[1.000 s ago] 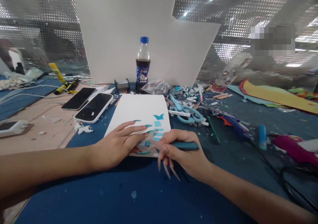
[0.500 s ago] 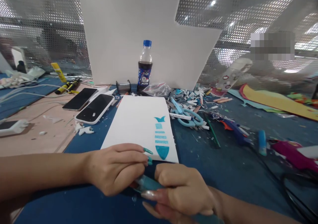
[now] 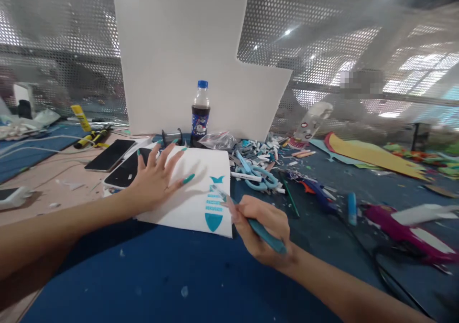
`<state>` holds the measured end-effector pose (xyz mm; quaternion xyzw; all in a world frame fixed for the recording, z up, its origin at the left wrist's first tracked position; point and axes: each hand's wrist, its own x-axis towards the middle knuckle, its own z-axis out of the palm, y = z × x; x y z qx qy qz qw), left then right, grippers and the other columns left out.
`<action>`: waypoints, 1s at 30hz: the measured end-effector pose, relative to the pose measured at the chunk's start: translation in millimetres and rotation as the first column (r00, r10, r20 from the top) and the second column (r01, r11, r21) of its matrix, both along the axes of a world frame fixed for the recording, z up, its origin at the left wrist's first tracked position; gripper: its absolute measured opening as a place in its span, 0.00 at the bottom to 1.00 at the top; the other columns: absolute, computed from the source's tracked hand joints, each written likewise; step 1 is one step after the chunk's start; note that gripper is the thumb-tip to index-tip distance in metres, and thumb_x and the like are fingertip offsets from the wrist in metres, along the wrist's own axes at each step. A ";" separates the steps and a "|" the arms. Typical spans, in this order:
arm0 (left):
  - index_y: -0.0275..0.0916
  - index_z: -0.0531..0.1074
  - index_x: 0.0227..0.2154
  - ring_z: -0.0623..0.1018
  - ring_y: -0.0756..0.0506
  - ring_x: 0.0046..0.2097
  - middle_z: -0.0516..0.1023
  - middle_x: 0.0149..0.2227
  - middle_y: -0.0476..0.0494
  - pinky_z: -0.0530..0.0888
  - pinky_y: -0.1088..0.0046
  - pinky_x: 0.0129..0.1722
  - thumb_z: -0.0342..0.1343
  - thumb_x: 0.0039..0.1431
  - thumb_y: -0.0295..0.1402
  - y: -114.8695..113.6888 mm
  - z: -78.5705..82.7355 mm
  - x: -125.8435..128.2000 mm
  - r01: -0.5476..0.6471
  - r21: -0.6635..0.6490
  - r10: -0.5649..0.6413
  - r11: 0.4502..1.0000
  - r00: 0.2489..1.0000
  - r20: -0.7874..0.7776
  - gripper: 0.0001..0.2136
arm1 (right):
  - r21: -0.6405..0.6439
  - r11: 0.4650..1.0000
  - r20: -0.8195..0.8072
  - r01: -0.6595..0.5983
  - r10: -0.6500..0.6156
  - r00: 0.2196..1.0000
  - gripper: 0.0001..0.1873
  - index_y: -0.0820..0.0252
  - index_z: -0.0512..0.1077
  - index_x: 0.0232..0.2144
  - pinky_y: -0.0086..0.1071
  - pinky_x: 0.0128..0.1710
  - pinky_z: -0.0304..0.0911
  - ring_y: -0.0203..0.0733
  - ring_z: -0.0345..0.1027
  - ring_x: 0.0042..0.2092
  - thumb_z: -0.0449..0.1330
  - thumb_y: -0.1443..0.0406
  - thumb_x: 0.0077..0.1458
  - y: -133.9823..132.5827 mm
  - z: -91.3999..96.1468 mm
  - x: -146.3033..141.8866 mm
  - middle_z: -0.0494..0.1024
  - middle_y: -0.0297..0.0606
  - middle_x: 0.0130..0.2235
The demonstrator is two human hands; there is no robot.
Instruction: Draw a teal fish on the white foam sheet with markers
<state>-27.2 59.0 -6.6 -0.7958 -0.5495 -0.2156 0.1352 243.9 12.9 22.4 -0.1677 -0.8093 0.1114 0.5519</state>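
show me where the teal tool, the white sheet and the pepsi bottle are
Teal tool [image 3: 266, 236]: head view, on its handle
White sheet [image 3: 195, 201]: head view, on its bare middle
Pepsi bottle [image 3: 200, 123]: head view, on its label

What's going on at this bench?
A person's left hand is spread over the left part of a white rectangular sheet. The right hand grips a teal pen-shaped tool, tip at the banded middle of a turquoise fish-like design; contact is unclear. Light-blue-handled scissors lie right of the sheet, and a blue-capped bottle of dark drink stands behind it.
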 end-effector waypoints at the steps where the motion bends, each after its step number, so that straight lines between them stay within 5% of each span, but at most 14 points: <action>1: 0.42 0.57 0.67 0.54 0.15 0.68 0.56 0.69 0.24 0.54 0.17 0.54 0.41 0.71 0.54 5.7 -1.8 -3.3 -0.029 -0.034 0.029 0.999 1.000 0.001 0.30 | -0.018 0.999 -0.005 0.027 -0.027 1.000 0.16 0.55 0.59 0.24 0.28 0.21 0.55 0.33 0.56 0.20 0.57 0.75 0.60 2.4 0.5 1.4 0.63 0.28 0.20; 4: 0.38 0.59 0.66 0.61 0.14 0.65 0.63 0.65 0.20 0.59 0.17 0.51 0.40 0.70 0.55 10.7 -2.2 -6.5 -0.056 -0.071 0.056 0.996 0.998 0.002 0.31 | -0.073 0.990 0.006 0.124 -0.124 0.992 0.17 0.56 0.58 0.22 0.27 0.20 0.54 0.31 0.56 0.19 0.57 0.71 0.62 7.3 2.8 5.0 0.63 0.28 0.19; 6: 0.36 0.55 0.68 0.55 0.15 0.68 0.57 0.68 0.18 0.55 0.18 0.54 0.38 0.71 0.55 1.6 1.7 -2.4 -0.026 -0.067 0.025 0.997 1.000 -0.002 0.33 | -0.097 0.975 0.016 0.202 -0.202 0.979 0.18 0.56 0.59 0.21 0.27 0.20 0.54 0.31 0.55 0.19 0.57 0.68 0.63 10.6 3.3 7.4 0.64 0.28 0.19; 9: 0.39 0.43 0.72 0.46 0.23 0.73 0.45 0.74 0.26 0.55 0.31 0.64 0.41 0.66 0.63 -23.2 7.0 9.0 0.255 -0.152 -0.267 0.955 0.962 -0.058 0.42 | -0.193 0.930 0.002 0.312 -0.318 0.948 0.21 0.57 0.62 0.19 0.28 0.21 0.54 0.31 0.56 0.19 0.58 0.61 0.64 19.3 1.0 11.6 0.63 0.29 0.17; 11: 0.42 0.34 0.73 0.45 0.21 0.73 0.41 0.75 0.27 0.58 0.34 0.64 0.47 0.52 0.73 -36.5 7.0 15.7 0.417 -0.301 -0.464 0.858 0.880 -0.102 0.56 | -0.325 0.889 -0.049 0.322 -0.356 0.933 0.24 0.57 0.64 0.18 0.28 0.19 0.54 0.31 0.57 0.17 0.61 0.55 0.63 27.2 -1.4 13.6 0.64 0.29 0.15; 13: 0.41 0.33 0.73 0.42 0.19 0.73 0.39 0.74 0.24 0.54 0.29 0.63 0.48 0.50 0.74 -41.2 5.3 19.4 0.403 -0.381 -0.485 0.832 0.863 -0.145 0.59 | -0.465 0.845 -0.122 0.263 -0.356 0.927 0.26 0.57 0.64 0.18 0.29 0.16 0.53 0.32 0.57 0.15 0.63 0.50 0.60 34.8 -3.0 14.3 0.65 0.29 0.14; 15: 0.38 0.37 0.73 0.48 0.22 0.73 0.44 0.73 0.22 0.57 0.34 0.64 0.47 0.61 0.66 -38.7 4.0 20.2 0.329 -0.393 -0.429 0.859 0.881 -0.201 0.50 | -0.571 0.799 -0.191 0.187 -0.350 0.917 0.26 0.56 0.64 0.18 0.29 0.13 0.52 0.33 0.57 0.13 0.66 0.47 0.56 40.2 -3.2 13.8 0.67 0.29 0.14; 20: 0.25 0.59 0.66 0.74 0.26 0.61 0.68 0.63 0.18 0.76 0.54 0.54 0.55 0.62 0.60 -34.8 7.7 18.6 0.358 -0.041 -0.347 0.933 0.863 -0.368 0.44 | -0.641 0.752 -0.244 0.155 -0.391 0.887 0.29 0.56 0.64 0.17 0.28 0.12 0.51 0.33 0.57 0.14 0.69 0.43 0.49 44.0 0.0 11.4 0.69 0.31 0.15; 24: 0.21 0.71 0.55 0.82 0.32 0.53 0.78 0.53 0.17 0.79 0.60 0.51 0.45 0.75 0.41 -43.9 28.8 15.7 0.353 0.128 -0.284 0.927 0.883 -0.374 0.24 | -0.667 0.724 -0.267 0.174 -0.450 0.852 0.28 0.57 0.65 0.19 0.27 0.12 0.51 0.32 0.58 0.15 0.71 0.43 0.46 46.7 -0.5 12.1 0.70 0.31 0.16; 27: 0.22 0.74 0.49 0.86 0.36 0.42 0.83 0.44 0.22 0.83 0.65 0.38 0.43 0.75 0.31 -50.7 56.6 13.1 0.330 0.428 -0.141 0.841 0.898 -0.416 0.18 | -0.707 0.694 -0.336 0.133 -0.496 0.801 0.27 0.56 0.69 0.25 0.27 0.12 0.53 0.32 0.58 0.16 0.71 0.42 0.43 51.7 -4.9 14.9 0.69 0.28 0.18; 30: 0.20 0.68 0.58 0.87 0.35 0.36 0.84 0.39 0.26 0.84 0.65 0.28 0.47 0.74 0.31 -66.8 77.2 11.4 0.303 0.587 -0.066 0.751 0.919 -0.389 0.18 | -0.748 0.660 -0.367 0.067 -0.497 0.786 0.29 0.57 0.72 0.30 0.27 0.13 0.57 0.33 0.60 0.17 0.68 0.39 0.46 56.9 -9.6 17.0 0.68 0.27 0.20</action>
